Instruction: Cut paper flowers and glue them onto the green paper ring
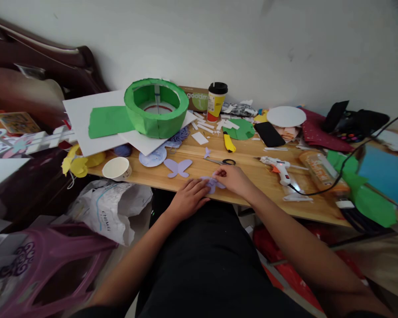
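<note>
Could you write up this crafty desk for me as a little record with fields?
Setting: wooden table strewn with craft paper and tools
Left hand: flat at the table's near edge, fingertips on a lilac paper cutout
Right hand: fingertips on the same cutout
Close by: lilac butterfly, scissors, glue gun
Farther back: green paper ring, yellow utility knife
</note>
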{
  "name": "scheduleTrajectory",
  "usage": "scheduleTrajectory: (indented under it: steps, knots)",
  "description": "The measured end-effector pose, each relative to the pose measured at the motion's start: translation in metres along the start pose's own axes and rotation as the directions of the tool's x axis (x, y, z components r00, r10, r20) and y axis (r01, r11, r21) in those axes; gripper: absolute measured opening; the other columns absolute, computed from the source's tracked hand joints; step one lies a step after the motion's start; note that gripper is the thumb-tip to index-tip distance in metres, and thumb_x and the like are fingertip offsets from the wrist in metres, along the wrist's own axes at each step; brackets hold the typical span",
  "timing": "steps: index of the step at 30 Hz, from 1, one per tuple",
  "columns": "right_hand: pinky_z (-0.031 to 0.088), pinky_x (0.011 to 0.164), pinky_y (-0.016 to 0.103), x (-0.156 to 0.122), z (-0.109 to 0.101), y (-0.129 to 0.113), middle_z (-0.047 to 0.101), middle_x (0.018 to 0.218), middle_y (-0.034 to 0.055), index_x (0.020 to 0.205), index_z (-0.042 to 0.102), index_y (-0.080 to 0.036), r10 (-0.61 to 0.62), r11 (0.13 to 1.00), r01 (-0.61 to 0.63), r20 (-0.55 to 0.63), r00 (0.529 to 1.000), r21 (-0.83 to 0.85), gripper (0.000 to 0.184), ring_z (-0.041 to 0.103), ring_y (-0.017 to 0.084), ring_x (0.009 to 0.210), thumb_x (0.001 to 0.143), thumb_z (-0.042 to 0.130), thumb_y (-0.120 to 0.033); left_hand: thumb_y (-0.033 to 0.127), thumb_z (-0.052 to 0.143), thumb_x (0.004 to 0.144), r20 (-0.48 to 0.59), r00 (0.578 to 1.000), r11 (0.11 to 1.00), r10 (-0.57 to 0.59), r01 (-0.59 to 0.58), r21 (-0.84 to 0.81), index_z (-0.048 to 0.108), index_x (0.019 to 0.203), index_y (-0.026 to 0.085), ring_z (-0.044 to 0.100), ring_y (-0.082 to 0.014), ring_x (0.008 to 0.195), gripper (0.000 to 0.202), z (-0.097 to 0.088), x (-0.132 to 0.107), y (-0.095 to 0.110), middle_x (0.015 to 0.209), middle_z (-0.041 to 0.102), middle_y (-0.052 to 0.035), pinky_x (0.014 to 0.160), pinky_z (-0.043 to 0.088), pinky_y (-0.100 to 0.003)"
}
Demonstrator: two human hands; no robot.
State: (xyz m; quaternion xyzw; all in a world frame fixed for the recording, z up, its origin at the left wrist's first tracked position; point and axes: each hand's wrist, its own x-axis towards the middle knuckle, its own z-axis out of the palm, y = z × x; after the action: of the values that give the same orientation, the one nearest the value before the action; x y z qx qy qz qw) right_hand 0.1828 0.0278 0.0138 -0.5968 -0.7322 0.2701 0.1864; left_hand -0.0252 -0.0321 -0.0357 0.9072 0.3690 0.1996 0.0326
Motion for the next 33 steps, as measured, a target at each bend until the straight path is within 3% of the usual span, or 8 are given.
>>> scheduleTrajectory:
  steps: [4, 6, 12, 17, 21, 25, 28, 33]
  knots:
    - [0.046, 0.067, 0.027, -0.017, -0.025, 0.005, 0.074, 0.085, 0.0054, 0.088, 0.071, -0.02, -0.001, 1.0, -0.004, -0.223, 0.975, -0.023, 0.015, 0.066, 0.019, 0.074, 0.086, 0.06, -0.031, 0.04, 0.042, 0.098, -0.021, 1.0, 1.0, -0.006, 0.006, -0.005, 0.056, 0.129, 0.02, 0.044, -0.0229, 0.135, 0.039, 0.0, -0.002, 0.001, 0.147, 0.047, -0.0109, 0.114, 0.034, -0.044]
    - [0.045, 0.066, 0.029, -0.025, -0.032, 0.013, 0.074, 0.084, 0.006, 0.089, 0.072, -0.02, 0.03, 0.998, -0.043, -0.276, 0.961, -0.04, 0.019, 0.065, 0.02, 0.074, 0.087, 0.059, -0.035, 0.039, 0.042, 0.098, -0.037, 0.999, 1.0, -0.006, 0.006, 0.004, 0.055, 0.129, 0.019, 0.044, -0.0233, 0.135, 0.039, 0.0, -0.004, 0.002, 0.148, 0.045, -0.0132, 0.114, 0.034, -0.045]
    - [0.048, 0.073, 0.03, -0.022, -0.011, 0.042, 0.074, 0.088, 0.0062, 0.085, 0.072, -0.02, 0.148, 0.984, -0.134, -0.121, 0.982, 0.113, 0.018, 0.067, 0.022, 0.083, 0.083, 0.063, -0.036, 0.028, 0.044, 0.097, -0.161, 0.983, 0.996, -0.087, 0.091, 0.017, 0.053, 0.131, 0.021, 0.042, -0.0244, 0.136, 0.035, -0.003, -0.014, 0.001, 0.146, 0.047, -0.0131, 0.114, 0.035, -0.048]
    - [0.05, 0.065, 0.026, -0.003, 0.008, 0.048, 0.074, 0.084, 0.0058, 0.089, 0.07, -0.018, 0.126, 0.969, -0.107, -0.07, 0.99, 0.224, 0.017, 0.069, 0.019, 0.076, 0.078, 0.068, -0.03, 0.026, 0.043, 0.097, -0.243, 0.936, 0.962, -0.257, 0.272, 0.033, 0.054, 0.13, 0.021, 0.047, -0.0252, 0.132, 0.035, -0.016, -0.017, -0.034, 0.137, 0.055, -0.0125, 0.11, 0.04, -0.047]
    - [0.05, 0.059, 0.023, 0.001, 0.006, 0.04, 0.073, 0.077, 0.0039, 0.083, 0.07, -0.018, 0.068, 0.956, -0.054, -0.04, 0.997, 0.289, 0.01, 0.068, 0.016, 0.067, 0.077, 0.066, -0.025, 0.033, 0.042, 0.098, -0.162, 0.931, 0.932, -0.328, 0.347, 0.106, 0.054, 0.132, 0.02, 0.048, -0.0277, 0.132, 0.038, -0.026, -0.02, -0.058, 0.138, 0.055, -0.0134, 0.109, 0.039, -0.051]
    - [0.051, 0.061, 0.024, 0.012, -0.008, 0.024, 0.074, 0.082, 0.0047, 0.089, 0.07, -0.017, 0.028, 0.946, -0.002, -0.077, 0.997, 0.324, 0.015, 0.067, 0.016, 0.069, 0.079, 0.063, -0.027, 0.041, 0.046, 0.097, -0.06, 0.953, 0.942, -0.296, 0.302, 0.147, 0.05, 0.136, 0.021, 0.047, -0.0261, 0.133, 0.045, -0.032, -0.037, -0.055, 0.14, 0.055, -0.0115, 0.11, 0.036, -0.051]
    - [0.05, 0.059, 0.024, 0.04, -0.01, 0.007, 0.073, 0.079, 0.0052, 0.091, 0.07, -0.015, 0.031, 0.949, 0.008, -0.116, 0.993, 0.317, 0.021, 0.066, 0.015, 0.065, 0.082, 0.06, -0.03, 0.046, 0.054, 0.092, -0.035, 0.978, 0.961, -0.208, 0.211, 0.18, 0.05, 0.136, 0.022, 0.048, -0.0265, 0.132, 0.051, -0.034, -0.056, -0.046, 0.14, 0.055, -0.0116, 0.111, 0.036, -0.05]
    - [0.048, 0.063, 0.024, 0.107, 0.014, -0.033, 0.073, 0.078, 0.005, 0.083, 0.072, -0.015, 0.019, 0.976, 0.015, -0.15, 0.988, 0.218, 0.016, 0.066, 0.017, 0.074, 0.079, 0.064, -0.028, 0.025, 0.052, 0.095, -0.13, 0.978, 0.966, -0.166, 0.188, 0.178, 0.06, 0.124, 0.021, 0.056, -0.0234, 0.123, 0.03, -0.035, -0.075, -0.044, 0.128, 0.064, -0.009, 0.105, 0.045, -0.046]
